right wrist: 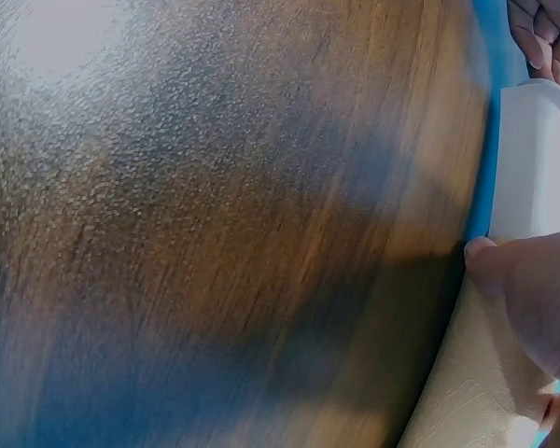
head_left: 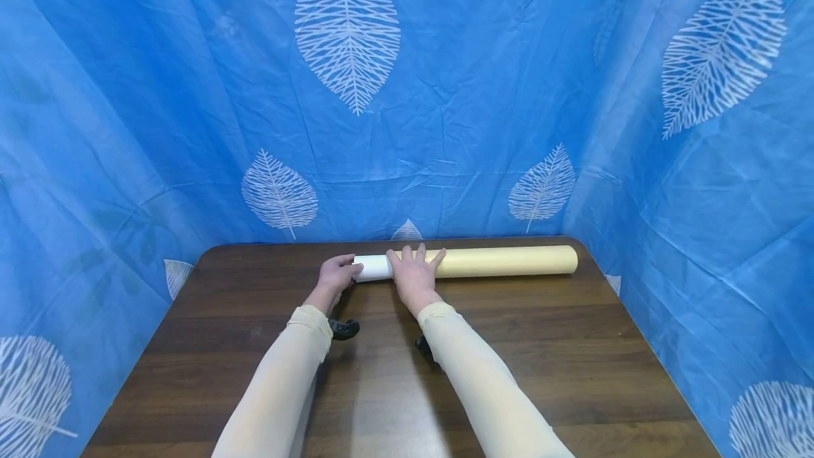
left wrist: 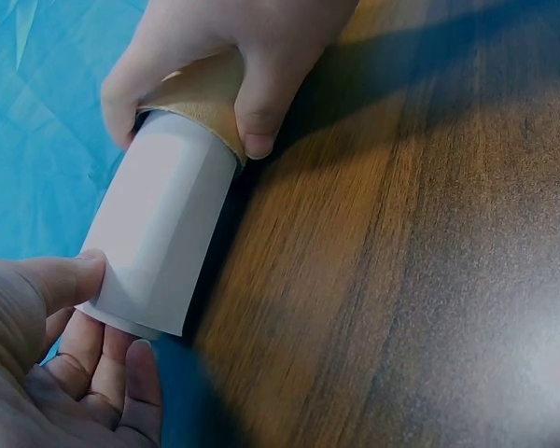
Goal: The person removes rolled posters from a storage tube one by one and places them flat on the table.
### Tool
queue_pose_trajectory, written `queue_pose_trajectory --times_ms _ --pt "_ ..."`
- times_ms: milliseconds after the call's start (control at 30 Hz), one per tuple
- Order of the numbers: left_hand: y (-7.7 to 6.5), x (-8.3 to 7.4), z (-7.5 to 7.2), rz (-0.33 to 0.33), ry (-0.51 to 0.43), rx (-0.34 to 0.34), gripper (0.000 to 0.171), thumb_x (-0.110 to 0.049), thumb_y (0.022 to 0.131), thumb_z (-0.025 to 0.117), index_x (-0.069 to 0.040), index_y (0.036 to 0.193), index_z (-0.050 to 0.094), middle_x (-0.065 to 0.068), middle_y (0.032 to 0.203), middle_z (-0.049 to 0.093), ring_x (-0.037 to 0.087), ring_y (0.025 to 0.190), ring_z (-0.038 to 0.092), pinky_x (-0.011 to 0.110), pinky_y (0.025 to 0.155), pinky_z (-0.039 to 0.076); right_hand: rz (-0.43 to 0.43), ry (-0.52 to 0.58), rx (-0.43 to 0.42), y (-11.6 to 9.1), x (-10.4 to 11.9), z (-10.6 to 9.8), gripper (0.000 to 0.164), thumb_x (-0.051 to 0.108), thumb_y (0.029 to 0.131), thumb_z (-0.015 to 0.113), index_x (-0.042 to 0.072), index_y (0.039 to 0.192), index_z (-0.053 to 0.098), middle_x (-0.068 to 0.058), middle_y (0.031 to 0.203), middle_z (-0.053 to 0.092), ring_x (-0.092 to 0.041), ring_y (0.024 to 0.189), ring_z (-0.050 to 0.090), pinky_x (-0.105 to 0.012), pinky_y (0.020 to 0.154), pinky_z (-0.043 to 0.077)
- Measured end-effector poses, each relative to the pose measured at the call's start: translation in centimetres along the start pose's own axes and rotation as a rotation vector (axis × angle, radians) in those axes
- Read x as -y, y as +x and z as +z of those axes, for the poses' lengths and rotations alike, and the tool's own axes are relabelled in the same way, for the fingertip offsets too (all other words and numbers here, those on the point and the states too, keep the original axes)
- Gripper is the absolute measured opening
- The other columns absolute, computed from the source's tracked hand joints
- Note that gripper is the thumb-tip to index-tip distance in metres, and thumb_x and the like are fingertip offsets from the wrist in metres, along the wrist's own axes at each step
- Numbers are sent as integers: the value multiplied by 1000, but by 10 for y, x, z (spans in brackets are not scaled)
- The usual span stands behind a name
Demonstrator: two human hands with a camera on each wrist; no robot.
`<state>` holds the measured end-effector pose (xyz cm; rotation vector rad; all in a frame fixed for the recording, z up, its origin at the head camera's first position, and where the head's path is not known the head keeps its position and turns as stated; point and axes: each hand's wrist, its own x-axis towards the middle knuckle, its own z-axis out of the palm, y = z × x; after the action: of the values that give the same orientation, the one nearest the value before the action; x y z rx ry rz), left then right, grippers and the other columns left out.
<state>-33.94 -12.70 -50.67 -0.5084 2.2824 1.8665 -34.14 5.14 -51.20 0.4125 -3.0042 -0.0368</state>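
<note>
A long tan cardboard tube [head_left: 509,261] lies along the far edge of the table. From its left end sticks out a rolled sheet of white paper [head_left: 374,267]; the rest of the roll is hidden inside. My left hand [head_left: 335,274] holds the paper's outer end, thumb on top and fingers underneath, as the left wrist view shows. Around the tube's mouth, my right hand [head_left: 416,276] grips the cardboard [left wrist: 205,98], its thumb on the near side. A loose straight edge of the paper [right wrist: 532,168] runs along the roll.
The dark wooden table [head_left: 572,373] has rounded far corners. A blue curtain [head_left: 445,126] with white leaf prints hangs behind it and at both sides. A black device [head_left: 344,330] sits by the left wrist.
</note>
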Motion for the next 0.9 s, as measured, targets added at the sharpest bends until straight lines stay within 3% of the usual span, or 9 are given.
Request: queue_pose_trajectory --times_ms 900 --pt "-9 0 -10 9 18 -5 51 -13 101 63 2 149 49 25 155 42 38 139 45 48 107 47 1 -29 11 -1 1 4 52 10 104 57 34 148 48 -12 144 53 -47 143 36 -85 103 17"
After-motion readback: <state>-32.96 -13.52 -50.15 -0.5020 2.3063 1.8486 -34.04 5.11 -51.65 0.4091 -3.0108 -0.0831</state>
